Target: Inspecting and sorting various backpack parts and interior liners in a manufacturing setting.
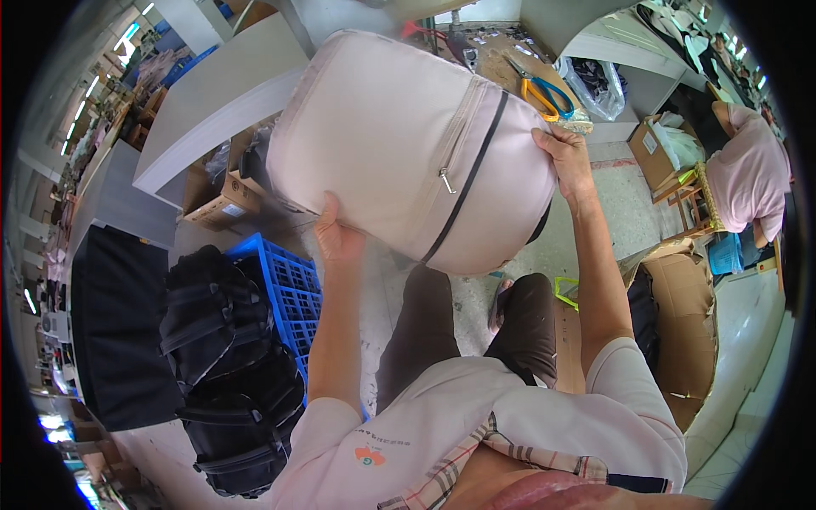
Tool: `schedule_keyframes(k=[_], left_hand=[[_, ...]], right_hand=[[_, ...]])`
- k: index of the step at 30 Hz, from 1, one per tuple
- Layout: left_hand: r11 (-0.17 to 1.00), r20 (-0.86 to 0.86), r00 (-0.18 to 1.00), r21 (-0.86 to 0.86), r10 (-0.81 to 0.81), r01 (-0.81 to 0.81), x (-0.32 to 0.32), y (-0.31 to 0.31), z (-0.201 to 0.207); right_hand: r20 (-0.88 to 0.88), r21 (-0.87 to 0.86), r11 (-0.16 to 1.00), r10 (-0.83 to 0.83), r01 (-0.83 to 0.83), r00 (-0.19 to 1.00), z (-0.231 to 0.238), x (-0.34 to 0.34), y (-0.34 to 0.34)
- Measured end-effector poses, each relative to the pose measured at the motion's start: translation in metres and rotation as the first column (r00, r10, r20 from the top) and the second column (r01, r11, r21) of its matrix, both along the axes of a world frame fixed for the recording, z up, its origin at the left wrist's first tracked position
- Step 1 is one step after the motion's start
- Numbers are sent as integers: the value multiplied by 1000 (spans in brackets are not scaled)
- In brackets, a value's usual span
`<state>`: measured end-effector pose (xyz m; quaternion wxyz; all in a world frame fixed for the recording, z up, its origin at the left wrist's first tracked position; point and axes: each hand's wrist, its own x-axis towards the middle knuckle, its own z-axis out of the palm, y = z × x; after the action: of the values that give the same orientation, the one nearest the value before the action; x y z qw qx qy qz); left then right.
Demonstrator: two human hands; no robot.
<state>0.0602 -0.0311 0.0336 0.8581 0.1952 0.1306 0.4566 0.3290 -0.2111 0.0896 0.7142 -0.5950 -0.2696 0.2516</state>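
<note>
A pale pinkish-beige backpack (374,144) is held up in front of me, above my lap. A black strip (466,183) crosses it, beside a zipper with a silver pull (447,180). My left hand (338,236) is closed on its near left edge, thumb on top and fingers hidden beneath. At the right end, my right hand (564,161) grips the edge, thumb over the fabric. Just beyond that hand, scissors (548,95) with yellow and blue handles lie on a cluttered work surface (501,64). The bag's underside is hidden.
Black backpacks (225,331) are piled at my left against a blue plastic crate (285,285). A grey-white table (225,93) stands at far left, cardboard boxes (225,204) beneath it. An open carton (684,327) is at my right. Farther right, another person (750,174) sits bent over.
</note>
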Motion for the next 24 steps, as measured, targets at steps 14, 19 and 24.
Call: schedule_keyframes(k=[14,19,24], left_hand=[[965,-420,908,-233,13,-122,-108,-99,33],[902,-463,815,-69,350,-426,-175,-104,39],[650,-273,598,446,754,-615,-291,-73,72]], right_hand=[[937,-325,842,226,-431,-265,37,-231,0],[831,-554,676,413,-487,-371,40,-289,1],[969,-136,772,235,-621,80,43,-280,-5]])
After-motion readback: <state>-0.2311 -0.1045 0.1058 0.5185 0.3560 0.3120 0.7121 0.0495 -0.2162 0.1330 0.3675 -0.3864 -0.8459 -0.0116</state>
